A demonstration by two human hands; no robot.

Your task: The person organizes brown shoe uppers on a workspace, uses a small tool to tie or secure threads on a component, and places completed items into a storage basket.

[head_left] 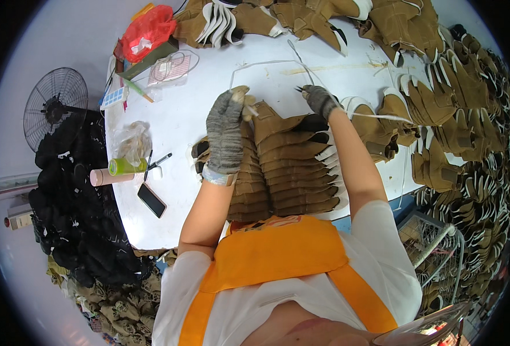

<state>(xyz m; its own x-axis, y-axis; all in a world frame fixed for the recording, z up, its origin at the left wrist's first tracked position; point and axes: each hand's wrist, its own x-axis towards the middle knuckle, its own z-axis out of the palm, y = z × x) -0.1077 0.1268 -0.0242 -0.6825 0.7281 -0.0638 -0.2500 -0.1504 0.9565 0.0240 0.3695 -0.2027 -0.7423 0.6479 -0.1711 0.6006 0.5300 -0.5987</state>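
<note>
In a grey knit glove with bare fingertips, my left hand (pixel 225 130) is closed at the far end of the stacked brown shoe uppers (pixel 295 167), pinching a white cord (pixel 263 62). The cord loops over the table beyond the stack and trails past my right wrist. My right hand (pixel 319 101), in a darker fingerless glove, is closed on a small dark pointed tool (pixel 300 89); its exact kind is too small to tell. The uppers lie in two rows against my orange apron (pixel 278 248), with white edges showing on the right.
More brown uppers (pixel 433 101) crowd the white table's (pixel 197 69) far and right edges. Leftward are a phone (pixel 152 200), pens (pixel 160 161), a pink bottle (pixel 108 176), green tape (pixel 122 166) and a box with a red bag (pixel 146 34). A fan (pixel 55 108) stands beyond the left edge.
</note>
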